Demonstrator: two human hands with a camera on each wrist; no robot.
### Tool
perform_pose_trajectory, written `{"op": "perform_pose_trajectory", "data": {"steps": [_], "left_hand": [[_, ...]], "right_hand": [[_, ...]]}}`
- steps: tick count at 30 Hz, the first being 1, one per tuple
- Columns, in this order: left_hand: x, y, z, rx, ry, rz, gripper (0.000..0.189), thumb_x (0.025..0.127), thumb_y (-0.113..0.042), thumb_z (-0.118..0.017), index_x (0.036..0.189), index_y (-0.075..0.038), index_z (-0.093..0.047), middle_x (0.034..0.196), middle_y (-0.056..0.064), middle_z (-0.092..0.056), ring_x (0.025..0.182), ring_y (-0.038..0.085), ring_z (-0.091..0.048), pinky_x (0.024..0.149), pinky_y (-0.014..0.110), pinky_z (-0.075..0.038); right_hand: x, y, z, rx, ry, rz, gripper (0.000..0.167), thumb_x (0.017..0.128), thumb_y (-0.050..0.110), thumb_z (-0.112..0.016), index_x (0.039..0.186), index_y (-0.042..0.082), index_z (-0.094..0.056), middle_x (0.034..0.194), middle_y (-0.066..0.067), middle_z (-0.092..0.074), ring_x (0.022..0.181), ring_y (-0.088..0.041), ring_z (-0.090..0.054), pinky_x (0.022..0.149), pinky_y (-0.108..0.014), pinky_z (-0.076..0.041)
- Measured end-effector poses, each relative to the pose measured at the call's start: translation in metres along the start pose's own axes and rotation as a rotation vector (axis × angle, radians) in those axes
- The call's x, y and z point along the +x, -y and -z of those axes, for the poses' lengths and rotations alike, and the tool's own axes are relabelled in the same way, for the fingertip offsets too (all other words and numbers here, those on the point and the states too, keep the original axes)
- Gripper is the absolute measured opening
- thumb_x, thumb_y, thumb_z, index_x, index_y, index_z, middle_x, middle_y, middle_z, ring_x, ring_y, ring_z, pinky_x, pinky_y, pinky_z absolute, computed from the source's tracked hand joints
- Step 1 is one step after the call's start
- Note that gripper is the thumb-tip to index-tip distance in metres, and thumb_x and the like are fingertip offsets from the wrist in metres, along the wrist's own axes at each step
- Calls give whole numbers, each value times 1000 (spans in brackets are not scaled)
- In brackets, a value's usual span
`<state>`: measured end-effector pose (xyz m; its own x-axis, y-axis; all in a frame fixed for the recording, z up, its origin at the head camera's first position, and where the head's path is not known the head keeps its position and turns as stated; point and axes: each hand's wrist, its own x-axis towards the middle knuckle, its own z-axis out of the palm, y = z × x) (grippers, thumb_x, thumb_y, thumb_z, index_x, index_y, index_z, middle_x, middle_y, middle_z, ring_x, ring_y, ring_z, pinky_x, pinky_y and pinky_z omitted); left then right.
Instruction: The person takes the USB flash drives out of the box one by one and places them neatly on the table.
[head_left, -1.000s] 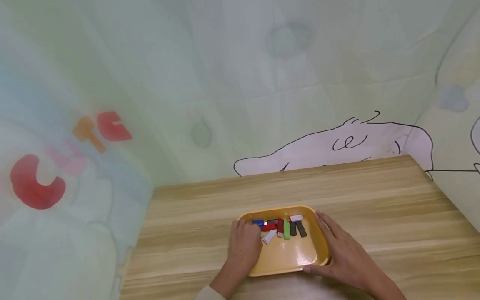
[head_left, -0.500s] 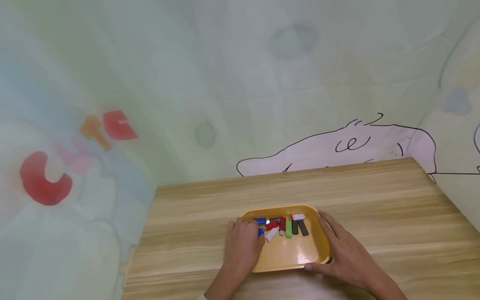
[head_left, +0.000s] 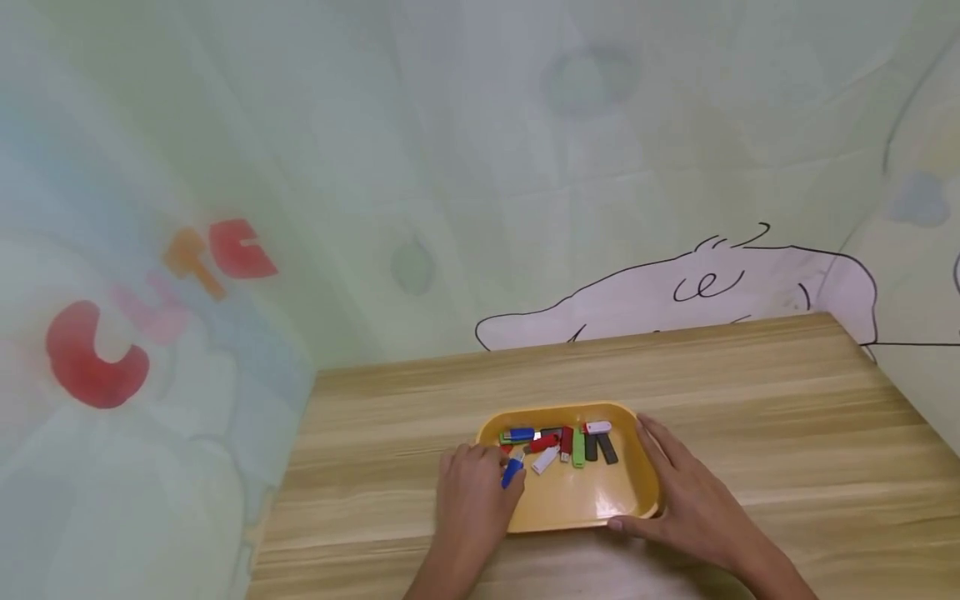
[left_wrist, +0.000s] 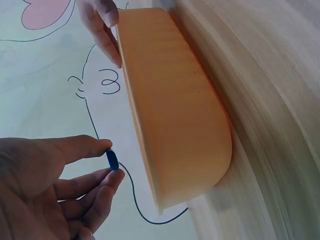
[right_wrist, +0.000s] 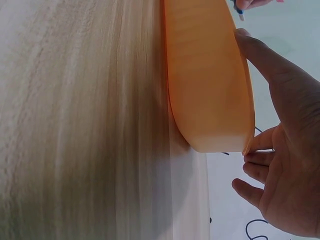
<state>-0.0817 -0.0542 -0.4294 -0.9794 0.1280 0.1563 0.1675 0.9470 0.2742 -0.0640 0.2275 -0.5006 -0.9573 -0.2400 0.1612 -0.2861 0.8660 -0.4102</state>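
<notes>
Between the thumb and fingertips of my left hand [head_left: 474, 493] I pinch a blue USB stick [head_left: 512, 472], the gap no wider than its slim body; its metal plug points away from me. It hangs above the rim at the left end of the tray [head_left: 570, 500], a smooth, glossy, yellow-orange plastic one with rounded corners. My right hand [head_left: 693, 508] is spread wide at the other end, thumb and fingertips touching the rim.

Towards the tray's far side lie the other sticks: one more blue stick [head_left: 519, 434], one plain white stick [head_left: 545, 461], one white-and-red stick [head_left: 598, 427], two red sticks [head_left: 566, 444] in plain sight, one green stick [head_left: 578, 450] fully visible, and what look like three dark sticks [head_left: 607, 450]. Bits of red and green show by my left fingers, too covered to count surely.

The tray's wall blocks its contents from both wrist views. Beneath is a streaky wood-grain table [head_left: 390, 442]; behind it hangs a creased wall covering [head_left: 480, 167] printed with cartoon outlines.
</notes>
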Motion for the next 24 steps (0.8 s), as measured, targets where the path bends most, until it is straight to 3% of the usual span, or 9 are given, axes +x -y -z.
{"op": "perform_pose_trajectory", "data": {"steps": [7, 13, 24], "left_hand": [[-10, 3, 10, -53, 54, 82, 25, 86, -34, -89, 90, -12, -78, 78, -6, -69, 81, 12, -57, 82, 38, -42], [-22, 5, 17, -87, 52, 127, 25, 85, -34, -90, 86, -14, -75, 76, -8, -68, 79, 9, -56, 81, 36, -40], [-45, 13, 16, -52, 85, 228, 26, 80, -38, -92, 83, -19, -75, 69, -14, -63, 68, 4, -51, 70, 29, -35]], "right_hand": [[3, 0, -1, 6, 9, -12, 132, 73, 90, -71, 165, 3, -32, 173, -16, -30, 150, -44, -44, 110, -63, -48], [5, 1, -1, 10, 22, -24, 133, 73, 90, -70, 166, 3, -31, 174, -16, -28, 150, -45, -43, 110, -63, -48], [8, 5, -2, 26, 23, -15, 132, 73, 88, -72, 166, 3, -31, 174, -16, -28, 151, -45, -42, 111, -63, -47]]}}
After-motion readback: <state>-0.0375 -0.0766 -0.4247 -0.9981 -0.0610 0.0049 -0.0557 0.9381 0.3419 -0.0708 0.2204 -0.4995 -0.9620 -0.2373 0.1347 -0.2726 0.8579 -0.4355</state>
